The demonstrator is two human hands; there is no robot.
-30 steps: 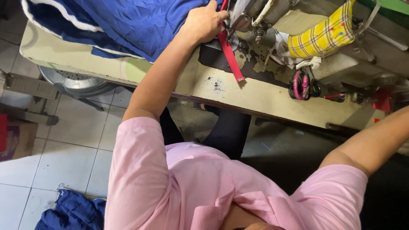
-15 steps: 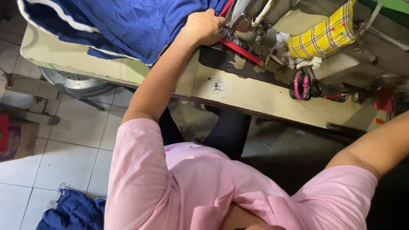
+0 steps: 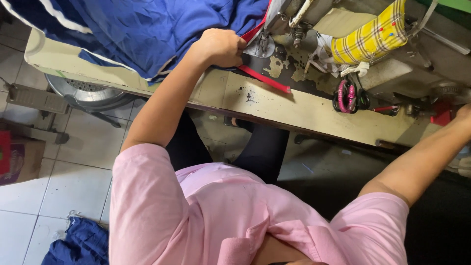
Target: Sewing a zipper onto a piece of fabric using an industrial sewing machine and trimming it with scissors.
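Your left hand [image 3: 218,47] is pinching the red strap [image 3: 265,78] by the blue fabric [image 3: 147,29], upper centre. Your right hand [image 3: 463,114] is leaving the right edge; its grip cannot be told.

A worn cream sewing table [image 3: 314,109], chipped and stained, carries the work. A blue garment [image 3: 147,29] with white stripes is heaped across its left end, and a red strip [image 3: 265,78] lies slanted near the front edge. Scissors with pink handles [image 3: 346,96] rest further right. Below, more blue cloth [image 3: 73,243] lies on the tiled floor [image 3: 59,181].
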